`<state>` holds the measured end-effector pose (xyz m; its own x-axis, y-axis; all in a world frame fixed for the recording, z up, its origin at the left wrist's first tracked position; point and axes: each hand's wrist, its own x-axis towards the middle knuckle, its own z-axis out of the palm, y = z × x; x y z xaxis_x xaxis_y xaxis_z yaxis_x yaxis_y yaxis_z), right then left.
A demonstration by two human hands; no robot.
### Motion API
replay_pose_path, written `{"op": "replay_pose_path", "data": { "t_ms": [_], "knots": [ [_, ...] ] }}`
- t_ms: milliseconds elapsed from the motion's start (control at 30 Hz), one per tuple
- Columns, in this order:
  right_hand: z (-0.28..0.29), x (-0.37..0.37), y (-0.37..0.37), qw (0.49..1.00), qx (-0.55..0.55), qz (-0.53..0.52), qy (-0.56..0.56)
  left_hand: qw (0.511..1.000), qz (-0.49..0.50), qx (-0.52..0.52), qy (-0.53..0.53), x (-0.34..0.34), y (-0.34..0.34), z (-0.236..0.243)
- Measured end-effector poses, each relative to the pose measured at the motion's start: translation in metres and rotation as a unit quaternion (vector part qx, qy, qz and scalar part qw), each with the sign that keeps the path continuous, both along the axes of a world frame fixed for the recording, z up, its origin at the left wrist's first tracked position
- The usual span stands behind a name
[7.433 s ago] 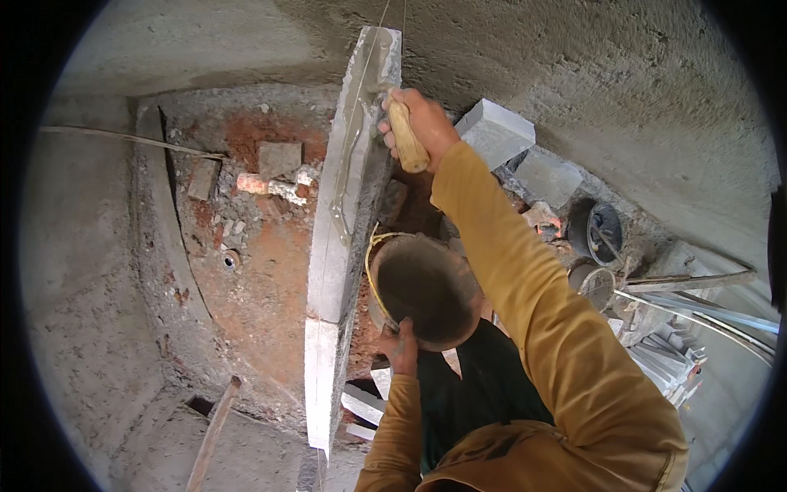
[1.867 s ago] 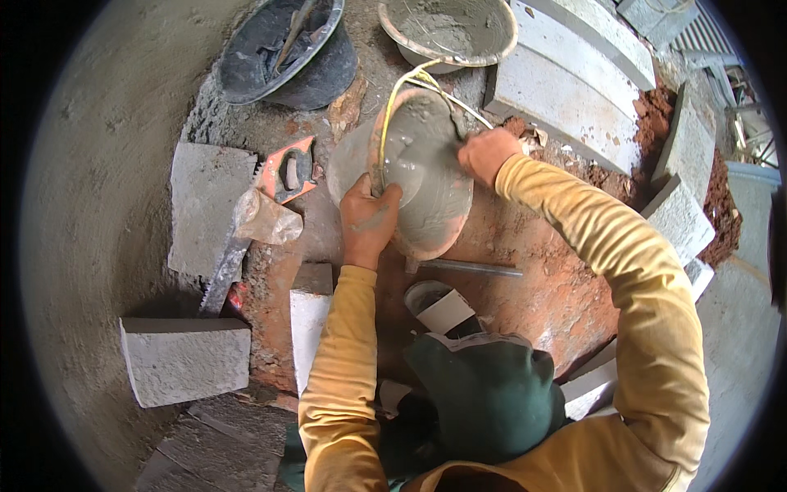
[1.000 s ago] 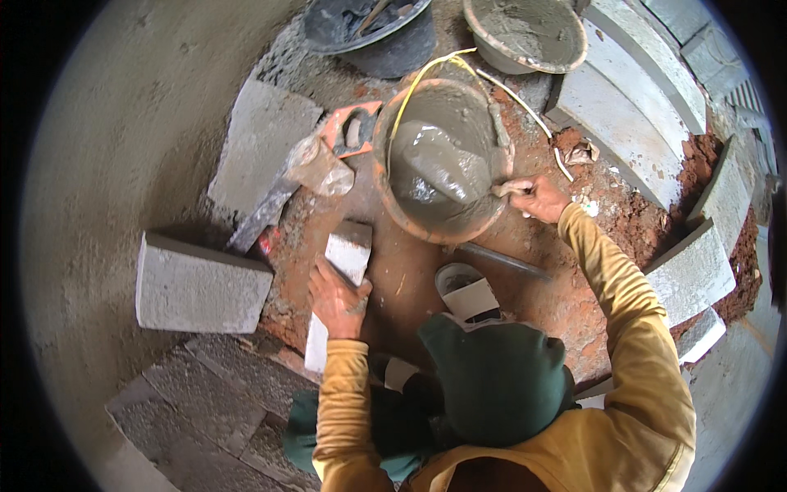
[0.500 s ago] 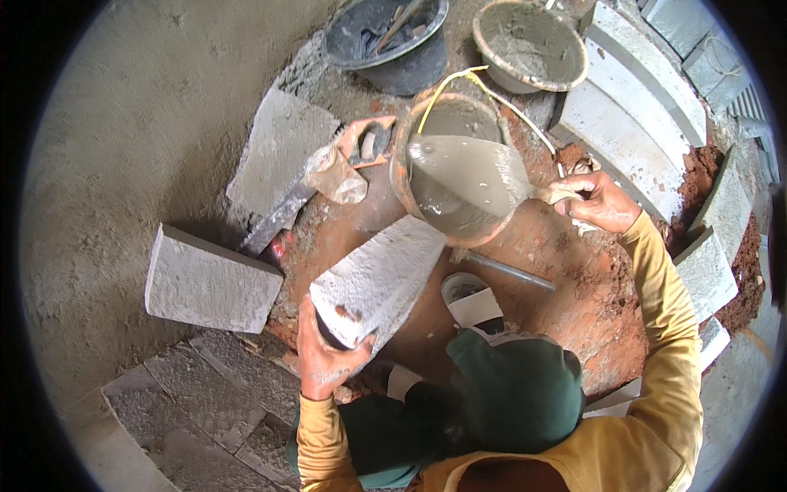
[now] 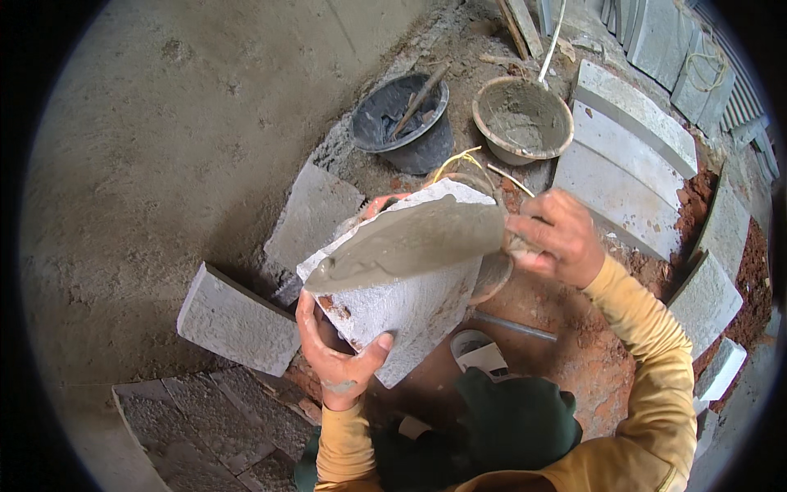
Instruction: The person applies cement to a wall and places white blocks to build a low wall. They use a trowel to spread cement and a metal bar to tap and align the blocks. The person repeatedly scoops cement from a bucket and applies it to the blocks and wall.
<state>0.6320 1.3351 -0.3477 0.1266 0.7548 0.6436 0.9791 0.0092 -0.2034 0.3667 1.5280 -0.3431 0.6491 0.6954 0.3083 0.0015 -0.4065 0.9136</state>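
Observation:
My left hand (image 5: 344, 361) grips a pale, rough block (image 5: 418, 312) by its lower left end, holding it tilted in front of me. A band of wet grey mortar (image 5: 385, 242) runs along the block's upper face. My right hand (image 5: 557, 238) is closed round the handle of a trowel, whose mortar-covered blade meets that face at the right; where the blade ends in the mortar I cannot tell. Behind the block, the orange mortar bucket (image 5: 492, 287) and the orange-handled saw (image 5: 384, 199) are mostly hidden.
A black bucket with tools (image 5: 373, 143) and a mortar basin (image 5: 553, 135) stand beyond. Cut slabs lie right (image 5: 615, 184) and left (image 5: 238, 320), beside a rough wall (image 5: 164, 164). A metal rod (image 5: 516, 326) and my sandalled foot (image 5: 475, 353) are below the block.
The block, lifted from the ground by my left hand, is now higher and over the bucket. The loaded trowel has moved from the bucket onto the block's upper face.

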Motion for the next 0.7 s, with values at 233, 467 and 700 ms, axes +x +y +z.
{"op": "replay_pose_path", "data": {
  "t_ms": [233, 467, 700],
  "knots": [
    [-0.009, 0.006, -0.033, 1.000, -0.021, 0.007, 0.005, 0.999, 0.022, -0.011, -0.021, 0.000, -0.005, -0.004],
    [-0.069, 0.013, 0.009, 0.995, 0.015, -0.090, 0.040, 0.997, 0.067, -0.017, -0.025, -0.003, -0.007, -0.012],
    [-0.100, 0.022, -0.039, 0.989, -0.053, -0.138, 0.027, 0.997, 0.081, -0.002, -0.014, -0.014, 0.001, -0.022]
  ]
}}
